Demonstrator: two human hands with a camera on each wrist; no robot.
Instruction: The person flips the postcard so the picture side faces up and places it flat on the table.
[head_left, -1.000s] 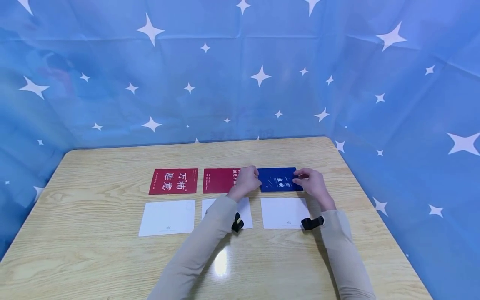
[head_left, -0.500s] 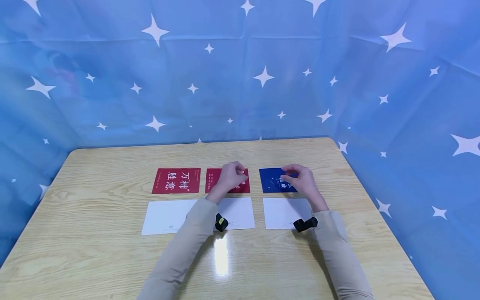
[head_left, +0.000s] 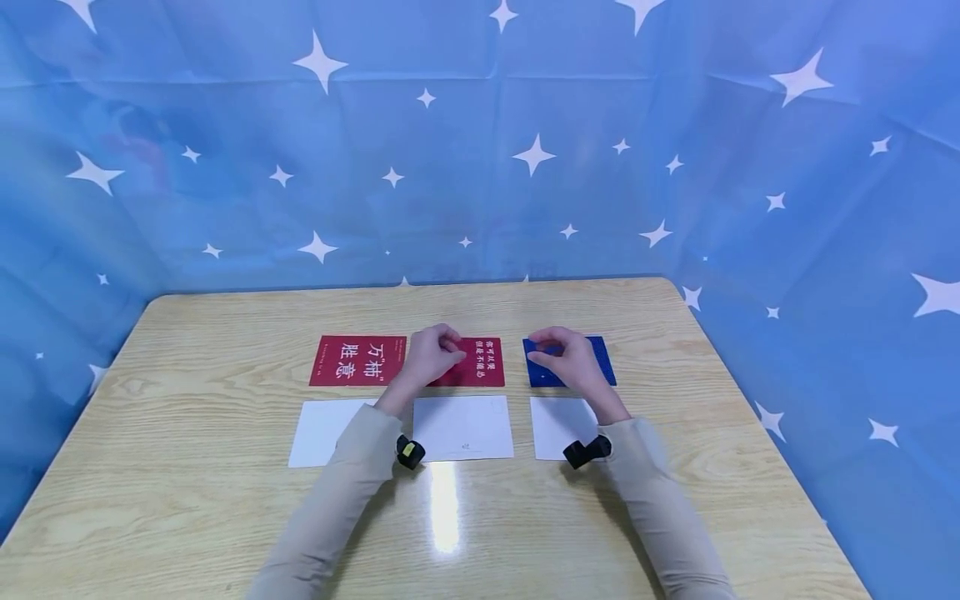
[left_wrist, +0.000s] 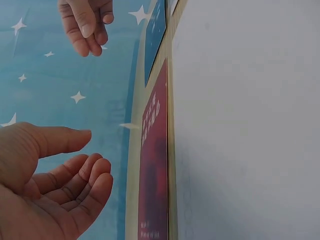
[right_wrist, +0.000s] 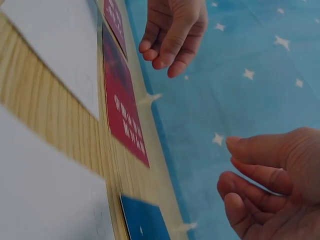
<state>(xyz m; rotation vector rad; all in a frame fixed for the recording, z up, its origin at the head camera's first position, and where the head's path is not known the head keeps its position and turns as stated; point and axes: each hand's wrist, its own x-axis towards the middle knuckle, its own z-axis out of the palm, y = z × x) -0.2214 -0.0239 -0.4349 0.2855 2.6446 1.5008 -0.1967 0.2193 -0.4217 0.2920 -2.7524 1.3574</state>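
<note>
Left hand [head_left: 431,357] and right hand [head_left: 564,358] hover apart over a wooden table [head_left: 187,467]

The left hand hides the left part of the middle red card [head_left: 480,362], while the right hand covers much of the blue card [head_left: 603,362], leaving its lettering unreadable from the head view. On each hand a gap stands between thumb and curved fingers, and the wrist views show both clear of the cards. The left sleeve [head_left: 322,508] cuts across the left white card [head_left: 321,433]; the right white card [head_left: 557,425] is partly lost behind a wrist and its black device [head_left: 587,452]. The right sleeve [head_left: 667,517] (pale and creased, like its partner) runs out at the bottom edge. In the dim wrist views the cards are cropped and their small print blurs.

The two red cards and the blue one, flat rectangles, lie in the back row, the left red card [head_left: 356,362] bearing bold white characters. The middle white card [head_left: 463,427], smooth with a faint mark, sits between its neighbours in the nearer row. Wavy grain lines the glossy tabletop, which throws back a streak of glare [head_left: 444,508]. Behind hangs a lightly creased blue backdrop [head_left: 450,200] with white four-pointed stars [head_left: 535,155]
</note>
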